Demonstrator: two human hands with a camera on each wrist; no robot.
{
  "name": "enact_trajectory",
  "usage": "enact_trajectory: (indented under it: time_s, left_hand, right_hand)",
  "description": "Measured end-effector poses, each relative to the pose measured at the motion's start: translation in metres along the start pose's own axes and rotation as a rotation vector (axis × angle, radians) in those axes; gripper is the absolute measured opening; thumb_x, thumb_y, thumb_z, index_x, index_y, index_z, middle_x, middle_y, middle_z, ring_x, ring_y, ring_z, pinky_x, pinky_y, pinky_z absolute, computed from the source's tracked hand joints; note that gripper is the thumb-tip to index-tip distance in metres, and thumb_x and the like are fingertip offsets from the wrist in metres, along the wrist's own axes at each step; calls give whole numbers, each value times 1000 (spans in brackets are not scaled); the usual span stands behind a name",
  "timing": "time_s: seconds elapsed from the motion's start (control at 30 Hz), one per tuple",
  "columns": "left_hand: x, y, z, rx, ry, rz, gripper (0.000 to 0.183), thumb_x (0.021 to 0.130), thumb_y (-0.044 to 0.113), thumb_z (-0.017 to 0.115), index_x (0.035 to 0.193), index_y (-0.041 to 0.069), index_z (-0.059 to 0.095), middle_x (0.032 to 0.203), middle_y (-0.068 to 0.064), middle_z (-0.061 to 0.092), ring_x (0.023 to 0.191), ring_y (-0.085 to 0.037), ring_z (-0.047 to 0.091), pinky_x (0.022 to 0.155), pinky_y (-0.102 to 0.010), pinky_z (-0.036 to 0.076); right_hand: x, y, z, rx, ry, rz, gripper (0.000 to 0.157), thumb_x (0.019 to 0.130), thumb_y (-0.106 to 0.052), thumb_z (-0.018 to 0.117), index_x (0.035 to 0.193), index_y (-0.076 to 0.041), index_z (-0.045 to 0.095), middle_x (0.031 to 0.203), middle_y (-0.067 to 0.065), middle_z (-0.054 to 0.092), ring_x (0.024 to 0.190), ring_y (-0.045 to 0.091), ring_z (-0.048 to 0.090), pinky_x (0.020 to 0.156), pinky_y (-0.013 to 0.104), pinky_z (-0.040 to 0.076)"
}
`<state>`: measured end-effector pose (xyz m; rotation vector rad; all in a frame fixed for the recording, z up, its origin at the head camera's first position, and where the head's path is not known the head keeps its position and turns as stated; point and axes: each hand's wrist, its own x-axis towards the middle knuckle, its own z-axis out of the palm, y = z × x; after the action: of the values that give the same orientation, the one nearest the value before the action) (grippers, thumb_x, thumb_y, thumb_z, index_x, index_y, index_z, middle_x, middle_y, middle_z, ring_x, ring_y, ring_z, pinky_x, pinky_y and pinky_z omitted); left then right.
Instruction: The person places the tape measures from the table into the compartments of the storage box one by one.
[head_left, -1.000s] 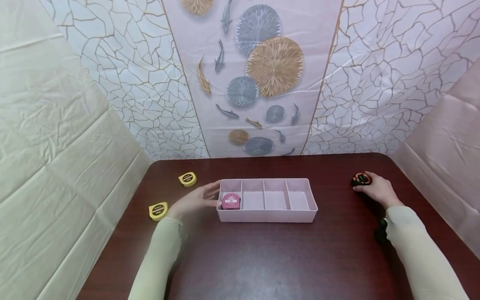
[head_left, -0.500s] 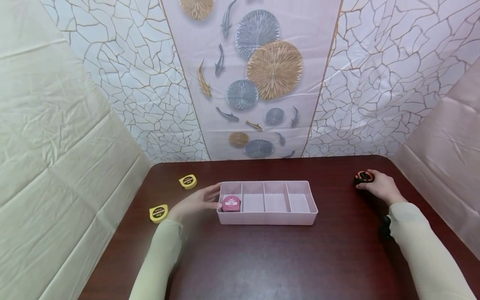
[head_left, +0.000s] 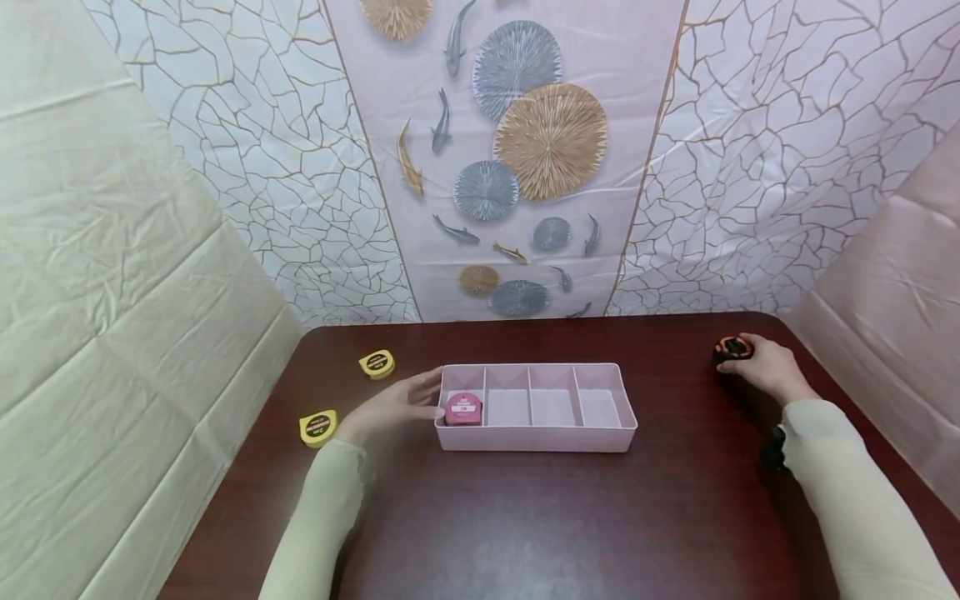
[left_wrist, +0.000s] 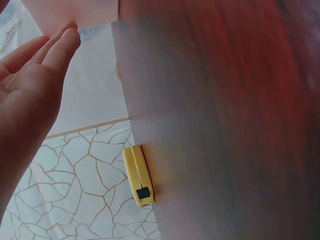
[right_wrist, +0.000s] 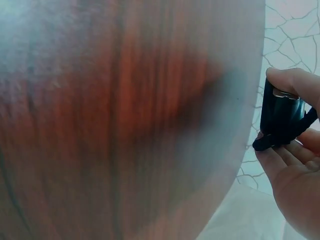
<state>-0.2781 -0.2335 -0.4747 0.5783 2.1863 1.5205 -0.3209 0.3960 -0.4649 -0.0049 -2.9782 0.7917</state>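
Observation:
A pale pink tray [head_left: 536, 438] with several compartments stands in the middle of the table. In its leftmost compartment sits a pink tape measure [head_left: 463, 409]. My left hand [head_left: 392, 407] touches the tray's left end, fingers fairly straight, thumb by the front corner. Far to the right, my right hand [head_left: 768, 367] holds a black and orange tape measure [head_left: 733, 348]. The right wrist view shows this black tape measure [right_wrist: 282, 112] pinched between thumb and fingers, its dark strap hanging beside it. Whether it touches the table, I cannot tell.
Two yellow tape measures lie on the left: one yellow tape measure [head_left: 377, 364] farther back, another yellow tape measure [head_left: 318, 427] beside the left forearm. The dark red table [head_left: 525, 517] ends at a patterned back cloth [head_left: 315, 192], with cloth walls on both sides.
My right hand has shifted slightly right and back with the black and orange tape measure. The left hand stays at the tray's end. The head view has tilted a little.

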Motion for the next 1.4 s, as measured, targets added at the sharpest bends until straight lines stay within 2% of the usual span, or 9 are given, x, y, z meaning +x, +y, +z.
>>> enact_trajectory:
  time_s: [0.33, 0.57, 0.87, 1.03, 1.2, 1.4]
  left_hand:
    - [-3, 0, -1, 19, 22, -3, 78, 93, 19, 74, 159, 25, 32, 160, 4, 38, 148, -17, 32, 119, -45, 27]
    - [-2, -2, 0, 6, -3, 5, 79, 95, 15, 71, 161, 20, 27, 162, 0, 34, 149, -22, 31, 118, -47, 28]
    - [-3, -2, 1, 12, 6, -14, 79, 94, 19, 73, 160, 24, 29, 161, 3, 36, 148, -18, 33, 118, -46, 29]
    - [-4, 1, 2, 25, 20, -15, 78, 94, 21, 74, 159, 26, 31, 159, 4, 39, 147, -17, 34, 118, -47, 29]
    - [-3, 2, 1, 30, 20, -13, 77, 93, 22, 74, 158, 30, 34, 157, 8, 40, 146, -13, 35, 118, -46, 28]
    - [-1, 2, 1, 32, 3, 7, 79, 94, 20, 73, 160, 24, 30, 160, 4, 37, 148, -18, 33, 118, -47, 27]
  right_hand:
    - [5, -7, -23, -30, 48, -39, 80, 90, -28, 74, 140, 20, 36, 126, 46, 46, 108, 58, 50, 90, 67, 42]
    - [6, -11, -34, -37, 62, -62, 74, 90, -28, 74, 138, 17, 40, 121, 45, 51, 105, 58, 52, 88, 67, 42]
    - [9, -17, -57, -57, 87, -76, 71, 90, -30, 74, 136, 14, 42, 121, 46, 50, 107, 61, 49, 90, 69, 40]
    - [10, -26, -75, -63, 96, -58, 73, 91, -31, 72, 140, 13, 39, 123, 48, 47, 109, 63, 46, 90, 71, 39]
    - [13, -40, -91, -66, 129, -78, 74, 90, -28, 73, 141, 14, 39, 122, 48, 47, 107, 61, 49, 91, 69, 39]
    - [18, -50, -102, -85, 150, -92, 70, 93, -29, 70, 139, 14, 40, 122, 47, 48, 107, 61, 49, 91, 69, 40]
